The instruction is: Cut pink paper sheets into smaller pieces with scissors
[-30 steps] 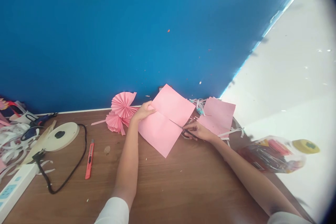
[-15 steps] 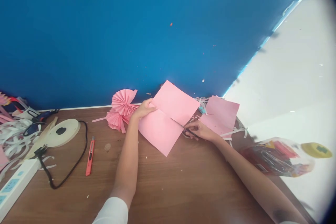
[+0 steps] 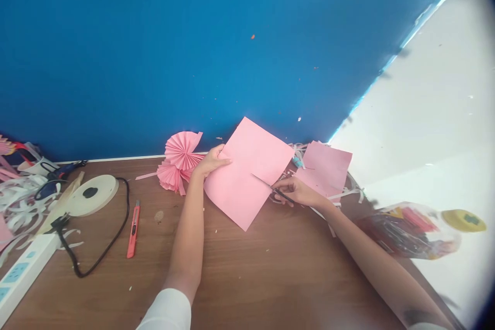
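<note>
Moved: scissors (image 3: 270, 189) blades reach further across the pink sheet (image 3: 240, 191) now, crease gone flat.
Left hand (image 3: 211, 162): fingers pinched on the sheet's far-left edge, right beside the pink fans (image 3: 180, 157).
Right hand (image 3: 297, 192): fingers curled tight round the scissors' handles.
Sheet: far middle of the table (image 3: 247, 268).

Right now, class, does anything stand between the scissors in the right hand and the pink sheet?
Nothing visible does: the scissors in the right hand touch the pink sheet, whose far side the left hand grips.
</note>
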Tool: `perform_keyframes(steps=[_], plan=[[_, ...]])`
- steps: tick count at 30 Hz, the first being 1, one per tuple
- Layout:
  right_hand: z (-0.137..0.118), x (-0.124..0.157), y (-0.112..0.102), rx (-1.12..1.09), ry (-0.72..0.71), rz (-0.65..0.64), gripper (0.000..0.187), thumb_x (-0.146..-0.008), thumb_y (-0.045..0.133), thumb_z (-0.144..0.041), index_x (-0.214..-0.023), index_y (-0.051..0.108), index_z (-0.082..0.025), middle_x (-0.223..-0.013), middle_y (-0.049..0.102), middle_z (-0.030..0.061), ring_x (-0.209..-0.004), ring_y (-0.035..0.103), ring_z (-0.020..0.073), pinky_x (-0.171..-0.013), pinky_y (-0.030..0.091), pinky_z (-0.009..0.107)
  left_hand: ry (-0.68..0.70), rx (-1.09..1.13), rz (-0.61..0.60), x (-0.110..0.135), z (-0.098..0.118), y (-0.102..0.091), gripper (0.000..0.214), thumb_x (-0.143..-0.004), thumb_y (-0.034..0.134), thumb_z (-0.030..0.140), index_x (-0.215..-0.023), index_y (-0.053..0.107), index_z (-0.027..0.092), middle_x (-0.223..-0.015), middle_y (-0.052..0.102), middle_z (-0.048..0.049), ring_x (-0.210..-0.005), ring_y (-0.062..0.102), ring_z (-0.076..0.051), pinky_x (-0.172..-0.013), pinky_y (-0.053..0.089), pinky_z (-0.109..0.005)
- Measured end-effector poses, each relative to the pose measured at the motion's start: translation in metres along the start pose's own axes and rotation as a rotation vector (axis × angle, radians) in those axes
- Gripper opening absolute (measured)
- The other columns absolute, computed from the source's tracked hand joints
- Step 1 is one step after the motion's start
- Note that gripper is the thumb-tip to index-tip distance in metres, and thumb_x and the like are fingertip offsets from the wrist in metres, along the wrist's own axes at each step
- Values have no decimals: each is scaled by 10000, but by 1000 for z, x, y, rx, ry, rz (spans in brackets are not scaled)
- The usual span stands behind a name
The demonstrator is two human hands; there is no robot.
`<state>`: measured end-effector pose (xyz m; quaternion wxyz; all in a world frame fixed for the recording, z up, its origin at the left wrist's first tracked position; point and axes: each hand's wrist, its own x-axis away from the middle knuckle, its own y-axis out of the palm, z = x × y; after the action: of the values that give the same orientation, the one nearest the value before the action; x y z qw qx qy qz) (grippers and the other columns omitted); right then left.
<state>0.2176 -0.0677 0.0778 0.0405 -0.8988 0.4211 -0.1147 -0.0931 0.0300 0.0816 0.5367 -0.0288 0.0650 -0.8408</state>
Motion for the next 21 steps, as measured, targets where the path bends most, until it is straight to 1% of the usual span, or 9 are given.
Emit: perform_keyframes(steps=[6, 10, 14, 19, 21], plan=[[-3, 1, -1, 56, 23, -5, 307, -794, 625, -379, -941, 682, -115, -625, 571, 12, -450, 446, 61, -381, 350, 174, 33, 1, -24, 4, 2, -2, 664, -672, 728, 366, -1267, 517, 159, -1241, 581, -118, -1054, 586, -250, -891, 470, -371], [-3, 0, -1, 45, 41, -35, 362, -789, 632, -391, -1035, 672, -128, -637, 574, 10, -477, 473, 73, -400, 382, 178, 31, -3, -34, 6, 7, -1, 700, -670, 726, 401, -1287, 504, 155, -1225, 596, -130, -1055, 592, -263, -882, 481, -380], [-1, -1, 0, 17, 41, -39, 386, -785, 640, -441, -1007, 668, -127, -687, 596, 19, -523, 498, 80, -479, 434, 206, 38, -4, -27, 7, 10, -1, 734, -676, 722, 409, -1317, 476, 152, -1218, 599, -134, -1061, 593, -267, -890, 484, -390], [4, -2, -1, -8, 55, -40, 423, -784, 643, -481, -1016, 657, -128, -687, 606, 17, -520, 516, 84, -494, 422, 214, 44, 20, -44, 4, 9, 0, 695, -679, 727, 372, -1299, 498, 158, -1256, 578, -127, -1092, 578, -270, -899, 479, -388], [7, -3, -1, -4, 65, -41, 429, -784, 642, -489, -1010, 659, -125, -696, 628, 30, -523, 538, 91, -502, 420, 217, 49, 10, -38, 3, 8, 2, 695, -669, 735, 351, -1297, 504, 161, -1273, 569, -122, -1110, 567, -274, -914, 469, -386]])
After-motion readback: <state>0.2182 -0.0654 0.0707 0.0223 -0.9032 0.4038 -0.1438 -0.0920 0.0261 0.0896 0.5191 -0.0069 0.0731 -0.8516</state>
